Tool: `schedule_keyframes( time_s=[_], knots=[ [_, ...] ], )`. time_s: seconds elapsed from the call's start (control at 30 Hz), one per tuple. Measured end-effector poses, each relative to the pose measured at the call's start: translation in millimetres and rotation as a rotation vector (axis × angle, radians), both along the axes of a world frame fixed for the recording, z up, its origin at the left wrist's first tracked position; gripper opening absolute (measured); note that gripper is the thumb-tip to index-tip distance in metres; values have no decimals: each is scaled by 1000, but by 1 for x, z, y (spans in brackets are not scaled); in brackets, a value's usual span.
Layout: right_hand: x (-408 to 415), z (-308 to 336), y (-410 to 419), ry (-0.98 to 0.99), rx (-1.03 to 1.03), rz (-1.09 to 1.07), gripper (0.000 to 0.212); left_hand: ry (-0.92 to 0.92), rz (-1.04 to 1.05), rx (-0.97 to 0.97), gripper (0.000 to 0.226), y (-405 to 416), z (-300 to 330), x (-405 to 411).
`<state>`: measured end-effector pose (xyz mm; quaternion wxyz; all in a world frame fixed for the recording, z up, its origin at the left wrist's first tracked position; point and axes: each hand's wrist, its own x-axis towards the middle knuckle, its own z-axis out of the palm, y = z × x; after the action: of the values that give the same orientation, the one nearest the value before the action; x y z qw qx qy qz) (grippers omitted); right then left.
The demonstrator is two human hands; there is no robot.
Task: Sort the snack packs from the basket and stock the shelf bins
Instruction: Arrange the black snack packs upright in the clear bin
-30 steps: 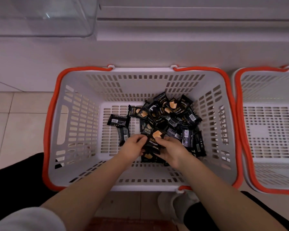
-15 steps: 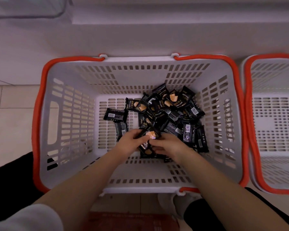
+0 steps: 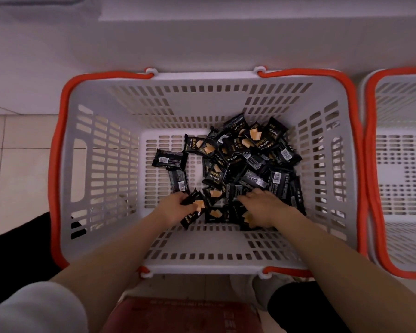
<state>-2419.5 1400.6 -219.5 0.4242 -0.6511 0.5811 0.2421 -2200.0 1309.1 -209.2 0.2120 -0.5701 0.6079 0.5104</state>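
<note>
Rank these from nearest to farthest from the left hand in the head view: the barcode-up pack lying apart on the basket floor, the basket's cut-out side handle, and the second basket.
From the left hand:
1. Barcode-up pack, just beyond the hand on the basket floor.
2. Cut-out side handle, in the basket's left wall.
3. Second basket, far right, past the right hand.

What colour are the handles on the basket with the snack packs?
Orange-red handles on a pale grey basket, clearest in the head view.
</note>
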Motion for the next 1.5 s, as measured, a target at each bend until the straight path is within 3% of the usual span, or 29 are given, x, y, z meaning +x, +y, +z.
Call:
schedule_keyframes(
  time_s=[0.13,0.2,0.33,0.43,0.57,0.77,0.87,0.97,1.07,1.17,1.37,1.5],
  knots=[
    [-4,7,-7,-37,8,-159,78,36,79,32,39,0,1,-3],
    [-7,14,-7,-158,36,-369,75,91,141,52,39,-2,2,-6],
    [-3,31,-4,-604,44,-945,25,173,202,67,44,-5,6,-10],
    [3,45,-11,-773,1,-1216,16,229,320,105,41,-8,10,-11],
    [13,56,-23,-775,-27,-1082,20,278,424,154,39,-14,18,-12],
    [21,65,-28,-779,-121,-1053,31,309,329,250,25,-26,30,-14],
    [21,69,-30,-672,-191,-811,19,294,167,306,16,-29,35,-16],
    [20,65,-31,-550,-269,-635,28,348,220,452,26,-27,38,-16],
    [19,60,-28,-639,-162,-697,37,450,357,613,31,-24,38,-13],
    [21,54,-24,-782,56,-906,33,466,520,676,40,-19,33,-13],
    [25,35,-24,-666,67,-1021,31,297,867,428,18,-12,22,-24],
    [40,26,-27,-672,178,-1041,24,195,813,214,21,-8,16,-39]
  ],
)
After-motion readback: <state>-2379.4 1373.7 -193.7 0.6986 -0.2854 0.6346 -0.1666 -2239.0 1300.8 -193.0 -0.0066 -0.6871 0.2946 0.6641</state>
